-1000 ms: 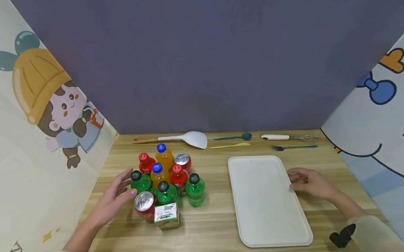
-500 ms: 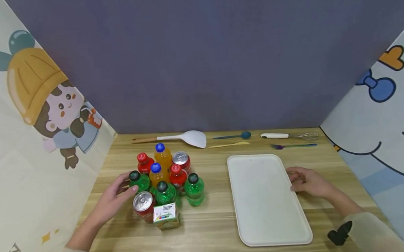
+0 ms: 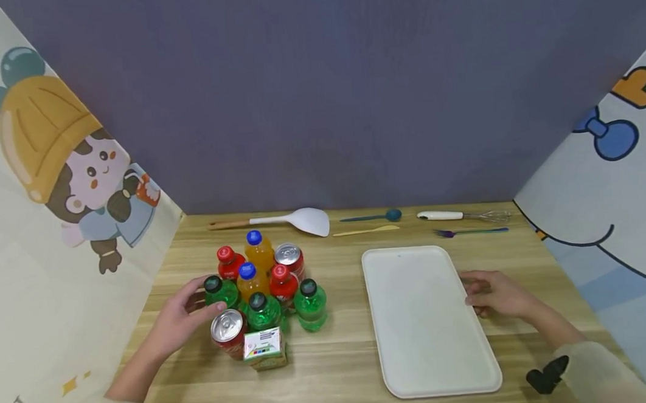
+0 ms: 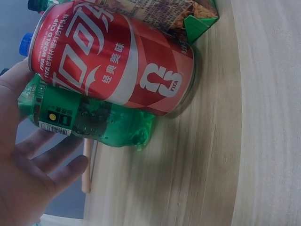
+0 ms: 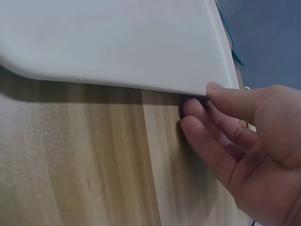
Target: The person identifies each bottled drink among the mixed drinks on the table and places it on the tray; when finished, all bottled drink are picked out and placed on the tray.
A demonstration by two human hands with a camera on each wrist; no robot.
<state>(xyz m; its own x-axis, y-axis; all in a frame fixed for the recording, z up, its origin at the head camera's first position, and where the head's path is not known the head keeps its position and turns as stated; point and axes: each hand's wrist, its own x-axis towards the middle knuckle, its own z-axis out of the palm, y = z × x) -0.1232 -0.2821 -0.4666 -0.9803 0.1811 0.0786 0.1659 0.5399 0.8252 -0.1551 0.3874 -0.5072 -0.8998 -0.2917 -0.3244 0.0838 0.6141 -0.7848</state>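
Head view sets everything out on the wooden table [image 3: 332, 383], with the white tray [image 3: 425, 324] lying flat on its right side. If I press down on that rim too hard, the tray could skid or its far edge could lift. On the left, 7 bottles [image 3: 253, 284] and 2 cans [image 3: 289, 255] crowd together, so a bump to any of them could spread to its neighbours. Nearest me is the green bottle [image 3: 220, 293]; just in front stands the red can [image 3: 228, 337], which a careless thumb or sideways swing could knock into the small carton [image 3: 265, 350]. Smooth plastic might also slip if I held it only near the top.

My right hand [image 3: 498, 293] is narrow, pinching the tray's outer long edge, thumb on the rim and curled fingertips tucked just below. My left hand [image 3: 177, 322] is wide around the green bottle, fingers spread on its outer side, thumb reaching between it and the can; whether they touch the plastic, I cannot tell.
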